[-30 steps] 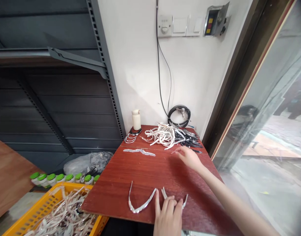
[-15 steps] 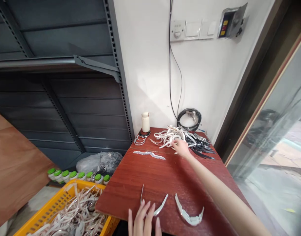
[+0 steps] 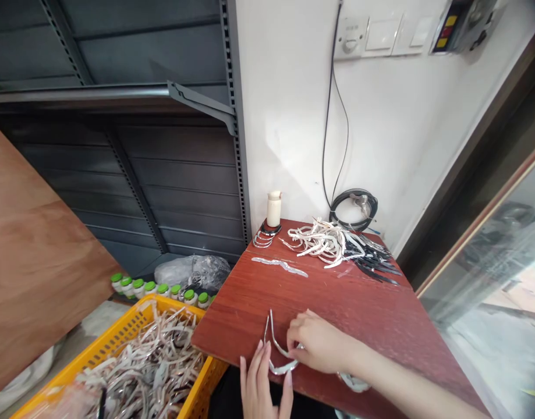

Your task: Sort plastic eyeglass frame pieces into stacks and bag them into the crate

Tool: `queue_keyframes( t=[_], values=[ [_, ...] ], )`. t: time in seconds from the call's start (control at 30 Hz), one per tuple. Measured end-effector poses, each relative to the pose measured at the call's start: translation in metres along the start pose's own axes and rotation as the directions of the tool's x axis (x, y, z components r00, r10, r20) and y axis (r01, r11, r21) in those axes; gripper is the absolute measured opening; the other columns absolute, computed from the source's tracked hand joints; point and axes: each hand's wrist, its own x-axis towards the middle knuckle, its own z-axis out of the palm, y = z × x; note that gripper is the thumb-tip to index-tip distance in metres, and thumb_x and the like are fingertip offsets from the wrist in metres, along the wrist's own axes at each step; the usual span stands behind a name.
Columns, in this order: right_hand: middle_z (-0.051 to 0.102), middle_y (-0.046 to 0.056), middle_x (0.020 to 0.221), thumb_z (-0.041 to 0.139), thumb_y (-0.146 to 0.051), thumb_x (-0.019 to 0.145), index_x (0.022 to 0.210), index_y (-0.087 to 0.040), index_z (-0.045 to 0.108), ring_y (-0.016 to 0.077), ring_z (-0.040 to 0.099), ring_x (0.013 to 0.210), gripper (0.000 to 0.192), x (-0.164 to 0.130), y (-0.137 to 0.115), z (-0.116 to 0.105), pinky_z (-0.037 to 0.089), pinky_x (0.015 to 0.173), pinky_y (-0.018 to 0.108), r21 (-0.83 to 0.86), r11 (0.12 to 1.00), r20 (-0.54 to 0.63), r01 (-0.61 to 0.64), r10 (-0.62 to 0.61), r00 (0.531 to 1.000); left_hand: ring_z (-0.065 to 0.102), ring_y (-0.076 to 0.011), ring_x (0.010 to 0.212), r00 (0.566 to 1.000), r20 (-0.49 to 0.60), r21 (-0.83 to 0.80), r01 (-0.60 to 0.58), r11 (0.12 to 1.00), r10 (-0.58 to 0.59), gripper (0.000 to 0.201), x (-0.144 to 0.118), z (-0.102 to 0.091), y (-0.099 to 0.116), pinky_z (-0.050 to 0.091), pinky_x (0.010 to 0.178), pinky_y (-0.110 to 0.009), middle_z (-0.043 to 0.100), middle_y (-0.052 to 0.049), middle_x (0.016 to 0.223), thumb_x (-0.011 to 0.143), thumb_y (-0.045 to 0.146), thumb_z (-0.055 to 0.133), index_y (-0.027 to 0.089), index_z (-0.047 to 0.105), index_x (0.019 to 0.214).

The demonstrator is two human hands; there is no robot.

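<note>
My right hand [image 3: 317,343] is over the front of the red-brown table [image 3: 358,308], its fingers closed in a pinch on a thin curved strip [image 3: 276,337], whitish and shiny. Just beside it lies another curved strip [image 3: 284,368], bent into a U. My left hand [image 3: 262,381] rests at the near edge with fingers stretched out, the tips at this second strip. Partly hidden under my right wrist is a further curved strip [image 3: 354,382].
Toward the wall lie a heap of white strips [image 3: 323,241] and black strips [image 3: 376,259]. A wavy strip [image 3: 280,265] lies left of them. Near the wall stands a cream cylinder [image 3: 274,209]. A yellow basket [image 3: 105,340] full of strips is at left, before green-lidded jars [image 3: 151,288].
My right hand has come back from the white heap to the front of the table, now with a curved strip beside the left hand's one. The camera view has shifted.
</note>
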Motion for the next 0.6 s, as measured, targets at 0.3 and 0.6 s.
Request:
queue_keyframes(
  t=[0.3,0.6],
  values=[
    [0.07,0.001,0.09,0.056,-0.02,0.09,0.083,-0.022,0.069,0.0168,0.058,0.092,0.015,-0.001,-0.013,0.022,0.036,0.087,0.03,0.04,0.999,-0.045,0.019,-0.017,0.999,0.064,-0.0223,0.111,0.999,-0.046,0.0,-0.017,1.0,0.017,0.033,0.005,-0.001,0.0,0.033,0.116,-0.051,0.068,-0.01,0.111,0.087,0.026,0.057,0.02,0.059,0.12],
    [0.07,0.003,0.093,0.055,-0.027,0.094,0.088,-0.022,0.07,0.0191,0.061,0.093,0.016,0.001,0.081,-0.047,0.04,0.087,0.03,-0.123,0.934,-0.527,-0.336,0.226,0.819,0.071,-0.0241,0.099,0.974,-0.116,0.078,-0.184,0.98,0.193,0.014,0.012,0.0,0.001,0.026,0.117,-0.057,0.076,-0.007,0.098,0.083,0.019,0.061,0.025,0.065,0.095]
  ],
)
